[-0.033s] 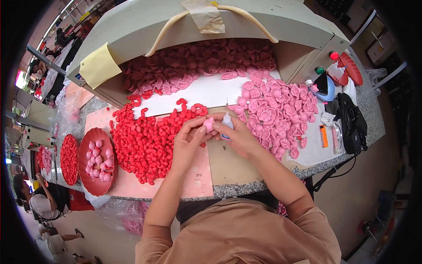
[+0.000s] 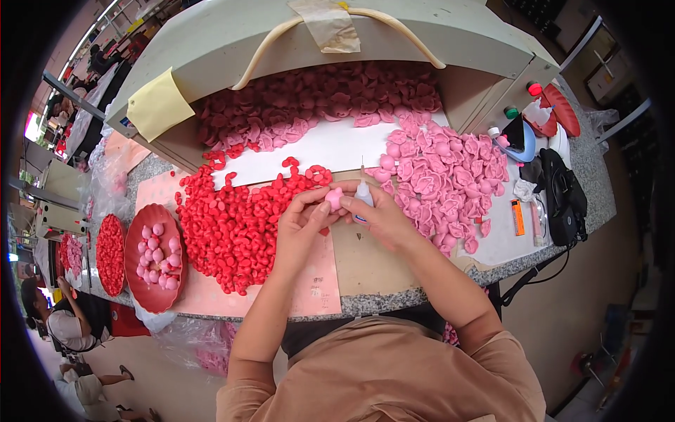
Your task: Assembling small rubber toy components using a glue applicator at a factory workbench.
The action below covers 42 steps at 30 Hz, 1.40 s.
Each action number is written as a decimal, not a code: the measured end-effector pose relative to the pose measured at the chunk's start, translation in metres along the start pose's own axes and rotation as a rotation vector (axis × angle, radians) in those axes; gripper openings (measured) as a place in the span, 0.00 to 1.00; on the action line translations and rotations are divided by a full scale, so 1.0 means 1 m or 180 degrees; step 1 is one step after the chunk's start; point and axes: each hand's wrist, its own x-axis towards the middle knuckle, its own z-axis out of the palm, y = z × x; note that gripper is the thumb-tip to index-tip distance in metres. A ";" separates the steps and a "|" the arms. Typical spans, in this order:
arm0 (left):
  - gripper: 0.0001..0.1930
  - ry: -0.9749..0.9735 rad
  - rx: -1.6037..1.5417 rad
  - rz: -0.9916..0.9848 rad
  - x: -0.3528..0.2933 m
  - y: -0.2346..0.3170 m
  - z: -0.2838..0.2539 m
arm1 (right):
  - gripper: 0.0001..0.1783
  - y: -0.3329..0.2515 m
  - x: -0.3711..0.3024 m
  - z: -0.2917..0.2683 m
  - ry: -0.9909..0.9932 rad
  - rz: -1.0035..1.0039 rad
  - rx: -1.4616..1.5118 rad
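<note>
The needle tip of the small white squeeze bottle (image 2: 363,193) sits right against the fingers, so a hard squeeze could smear them or flood the small pink rounded piece (image 2: 334,199); the left hand (image 2: 301,224) pinches that piece between thumb and fingertips, closed narrow; the right hand (image 2: 383,218) is wrapped around the bottle, just beside it; loose red petal-like bits (image 2: 239,225) lie heaped to the left of the grip.

Both forearms enter from 6 o'clock and converge at frame centre. Left hand (image 2: 304,218) fingers curled, thumb and fingertips pinched together. Right hand (image 2: 380,216) closed in a grip, knuckles up, touching left hand's fingertips.
</note>
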 end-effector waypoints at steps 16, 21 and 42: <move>0.11 -0.0109 0.0033 -0.0159 0.001 -0.004 -0.008 | 0.19 -0.005 -0.001 -0.003 -0.0213 -0.0091 -0.0591; 0.11 -0.0042 0.0057 -0.0171 0.002 -0.004 -0.007 | 0.19 0.000 0.001 -0.005 -0.0226 -0.0116 -0.0548; 0.11 -0.0047 0.0101 -0.0153 0.000 -0.001 -0.005 | 0.20 -0.013 -0.007 0.000 -0.0195 -0.0190 -0.0887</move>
